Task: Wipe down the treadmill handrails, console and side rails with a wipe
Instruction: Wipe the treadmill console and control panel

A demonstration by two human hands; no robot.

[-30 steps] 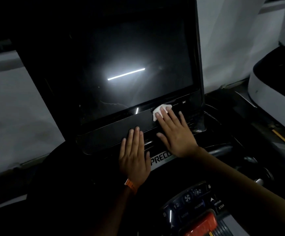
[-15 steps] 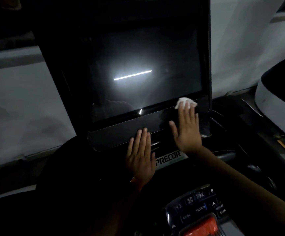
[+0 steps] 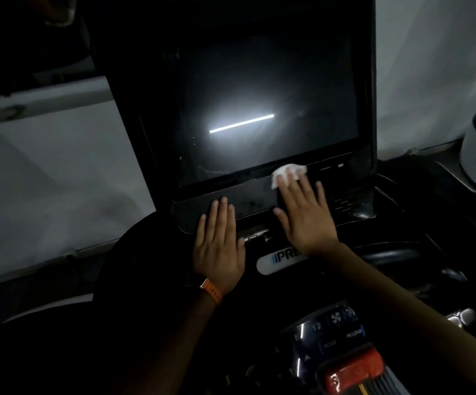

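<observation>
Left hand (image 3: 219, 243) laid flat, fingers straight, on the dark panel (image 3: 248, 202) below the screen (image 3: 259, 109); white wipe (image 3: 288, 171) at the screen's lower right edge, pressed beneath the right hand's (image 3: 305, 215) straight fingers.

The screen (image 3: 259, 95) is glossy black, crossed by one thin white streak of light. At the screen's lower right edge the wipe (image 3: 288, 171) is white. Below the screen a badge (image 3: 276, 260) is white with blue stripes, and a wristband (image 3: 212, 292) is orange. Farther below, a black keypad (image 3: 325, 332) carries white markings beside a red block (image 3: 353, 366). The wall (image 3: 46, 181) flanking the screen is pale grey.
</observation>
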